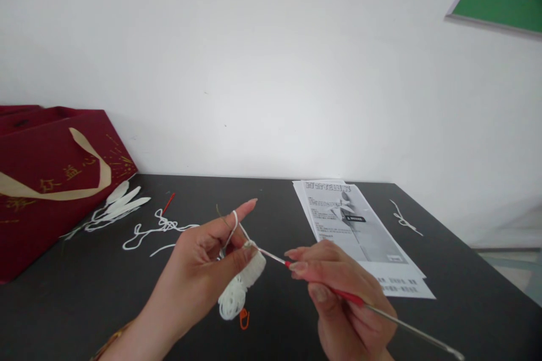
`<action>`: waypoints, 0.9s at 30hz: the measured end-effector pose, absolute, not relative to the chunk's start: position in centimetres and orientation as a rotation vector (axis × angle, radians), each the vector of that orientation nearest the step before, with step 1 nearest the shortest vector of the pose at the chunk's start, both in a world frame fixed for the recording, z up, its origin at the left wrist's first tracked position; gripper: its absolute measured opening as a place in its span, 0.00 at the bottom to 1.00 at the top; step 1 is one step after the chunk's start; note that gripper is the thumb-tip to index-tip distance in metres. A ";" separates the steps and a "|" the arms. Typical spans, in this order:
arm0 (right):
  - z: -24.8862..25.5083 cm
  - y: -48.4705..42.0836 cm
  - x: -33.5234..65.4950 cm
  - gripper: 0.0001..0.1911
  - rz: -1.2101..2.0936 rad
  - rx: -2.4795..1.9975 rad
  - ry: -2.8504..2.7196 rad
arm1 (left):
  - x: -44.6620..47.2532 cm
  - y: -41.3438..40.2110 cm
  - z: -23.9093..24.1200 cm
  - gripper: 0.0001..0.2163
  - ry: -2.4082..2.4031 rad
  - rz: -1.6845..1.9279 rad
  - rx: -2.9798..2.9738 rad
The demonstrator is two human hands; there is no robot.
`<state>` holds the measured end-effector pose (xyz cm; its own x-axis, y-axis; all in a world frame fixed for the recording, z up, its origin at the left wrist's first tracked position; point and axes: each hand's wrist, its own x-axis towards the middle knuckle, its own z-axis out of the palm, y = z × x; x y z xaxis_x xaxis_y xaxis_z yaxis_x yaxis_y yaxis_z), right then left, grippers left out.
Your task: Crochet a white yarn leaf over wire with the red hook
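Note:
My left hand pinches a small white crochet piece between thumb and fingers. White yarn loops over its raised index finger. In my right hand is a crochet hook with a red grip and metal ends, held like a pen. The hook's tip meets the top edge of the crochet piece, where yarn wraps around it. Below my left hand hangs or lies a bundle of white yarn; which of the two I cannot tell. Just under it is an orange stitch marker.
Printed pattern sheets lie right of centre on the dark table. Left stand a maroon bag and several white crocheted petals. Loose white yarn and a red needle-like stick lie nearby. A yarn scrap is far right.

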<state>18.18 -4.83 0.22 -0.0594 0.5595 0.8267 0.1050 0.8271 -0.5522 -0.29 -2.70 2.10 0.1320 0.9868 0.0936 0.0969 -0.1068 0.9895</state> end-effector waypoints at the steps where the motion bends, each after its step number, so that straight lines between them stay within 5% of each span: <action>1: 0.4 -4.9 18.1 0.11 0.353 -0.541 -1.643 | -0.2 -2.7 2.1 0.02 1.145 1.152 1.415; 6: 0.8 -5.2 17.8 0.13 0.123 -0.570 -1.778 | 0.1 -2.5 2.0 0.02 1.165 1.198 1.370; 15: 0.0 -4.1 18.0 0.23 0.135 -0.470 -1.844 | 0.6 -2.5 1.6 0.27 1.001 1.362 1.043; 27: -0.3 -3.5 18.3 0.25 0.140 -0.443 -1.917 | 0.7 -2.7 1.8 0.25 0.826 1.381 0.867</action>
<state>18.29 -3.52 -0.33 -0.3211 0.3689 0.8722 0.2387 0.9228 -0.3024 0.70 -2.67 1.81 0.0278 0.9995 0.0125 -0.4623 0.0017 0.8867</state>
